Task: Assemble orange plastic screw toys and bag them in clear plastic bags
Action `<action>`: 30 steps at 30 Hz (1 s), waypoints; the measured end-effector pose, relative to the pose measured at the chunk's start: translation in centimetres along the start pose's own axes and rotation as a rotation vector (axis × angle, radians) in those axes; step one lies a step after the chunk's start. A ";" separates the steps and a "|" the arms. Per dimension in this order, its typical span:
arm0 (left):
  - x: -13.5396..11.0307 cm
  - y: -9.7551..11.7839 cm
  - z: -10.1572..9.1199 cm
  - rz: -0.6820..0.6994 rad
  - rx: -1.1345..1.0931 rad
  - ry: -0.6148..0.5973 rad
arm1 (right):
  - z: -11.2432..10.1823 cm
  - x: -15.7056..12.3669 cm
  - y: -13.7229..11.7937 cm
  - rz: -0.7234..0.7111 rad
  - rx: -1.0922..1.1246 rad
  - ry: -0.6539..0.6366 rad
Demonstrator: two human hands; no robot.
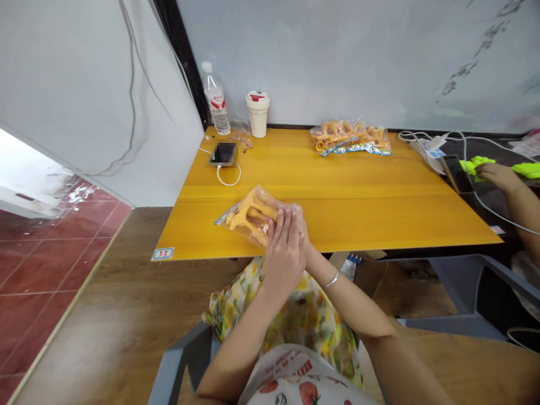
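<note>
A clear plastic bag (253,211) with an orange forked plastic piece inside lies near the table's front edge, its blue printed strip pointing left. My left hand (287,242) lies over the bag's right end, its fingers straight and close together, pressing on it. Partly covered by the left, my right hand (304,233) closes on the same end of the bag from the other side, and its fingertips are mostly hidden. The two hands touch each other. A silver bracelet (332,278) circles my right wrist.
At the back of the wooden table (379,208) are several bagged orange pieces (350,138), a white cup (258,115), a water bottle (217,104) and a blurred device (224,153) with a white cable. On the right, another person's hand (502,175) touches something bright green (476,166).
</note>
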State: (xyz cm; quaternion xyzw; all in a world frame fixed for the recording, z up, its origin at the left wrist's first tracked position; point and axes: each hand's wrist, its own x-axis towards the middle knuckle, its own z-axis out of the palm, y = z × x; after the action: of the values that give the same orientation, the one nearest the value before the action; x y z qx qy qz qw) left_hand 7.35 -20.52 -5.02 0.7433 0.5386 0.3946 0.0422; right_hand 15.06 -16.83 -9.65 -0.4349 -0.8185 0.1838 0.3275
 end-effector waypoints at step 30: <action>0.6 -5.2 -0.3 -0.156 0.249 -0.098 | -7.9 5.4 4.2 0.298 0.124 0.140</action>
State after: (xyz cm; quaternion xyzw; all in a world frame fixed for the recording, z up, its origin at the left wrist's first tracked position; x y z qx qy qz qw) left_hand 3.23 -17.99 -7.04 0.7169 0.6369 0.2835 0.0062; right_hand 20.85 -9.88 -4.41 -0.5419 -0.7073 0.2499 0.3790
